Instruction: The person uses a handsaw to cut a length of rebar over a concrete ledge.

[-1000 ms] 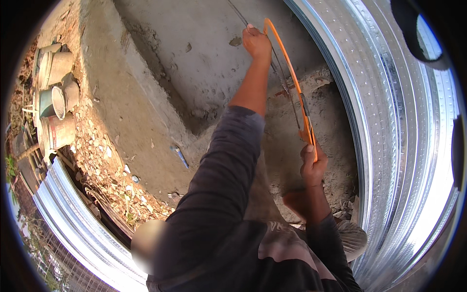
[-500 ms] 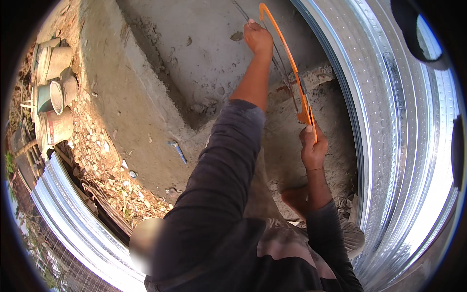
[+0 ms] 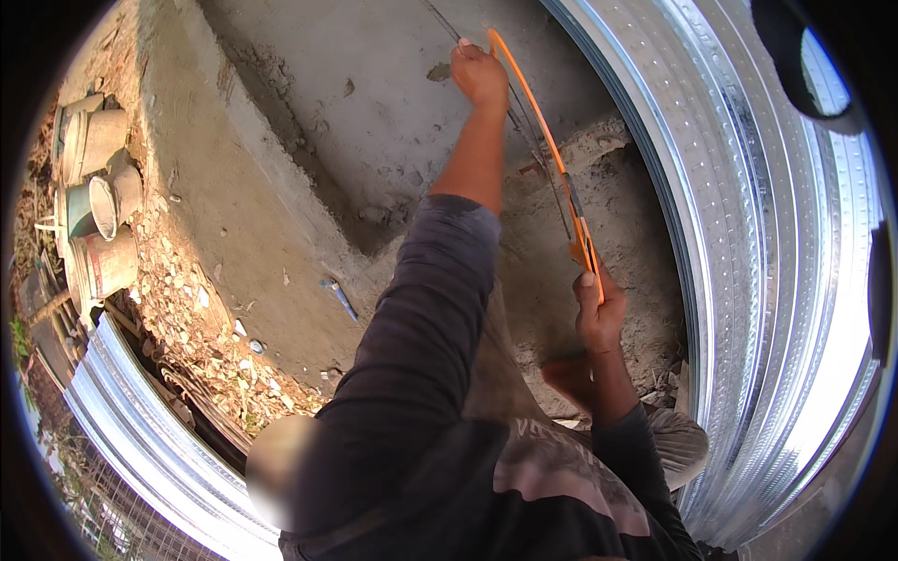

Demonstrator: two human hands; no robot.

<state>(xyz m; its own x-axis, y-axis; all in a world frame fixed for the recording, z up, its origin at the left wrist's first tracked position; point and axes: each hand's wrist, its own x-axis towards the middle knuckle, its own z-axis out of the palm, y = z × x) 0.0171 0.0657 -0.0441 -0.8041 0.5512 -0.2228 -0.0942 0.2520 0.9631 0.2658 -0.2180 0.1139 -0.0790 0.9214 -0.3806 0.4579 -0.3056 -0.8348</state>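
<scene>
At the top centre, my left hand (image 3: pixel 481 77) is closed around thin dark metal rods (image 3: pixel 441 21), which stick out past it toward the upper left and run back toward me. My right hand (image 3: pixel 600 313), lower and to the right, grips the handle of an orange hacksaw (image 3: pixel 554 145). The saw's bow slants up and left, and its far end is just right of my left hand. Its blade side lies along the rods; the exact point of contact is too fine to make out. My bare foot (image 3: pixel 569 381) shows beside my right forearm.
Shiny corrugated metal sheets (image 3: pixel 739 280) curve along the right, with more sheets (image 3: pixel 150 411) at lower left. A concrete ledge (image 3: pixel 234 187) borders a recessed concrete floor (image 3: pixel 374 75). A small blue-handled tool (image 3: pixel 344 301) lies on the ledge. Stained buckets (image 3: pixel 101 140) stand at left beside rubble (image 3: pixel 187 290).
My right hand has drawn the hacksaw back toward me, so its far end sits lower. My left hand keeps its hold on the rods. The whole view has shifted slightly.
</scene>
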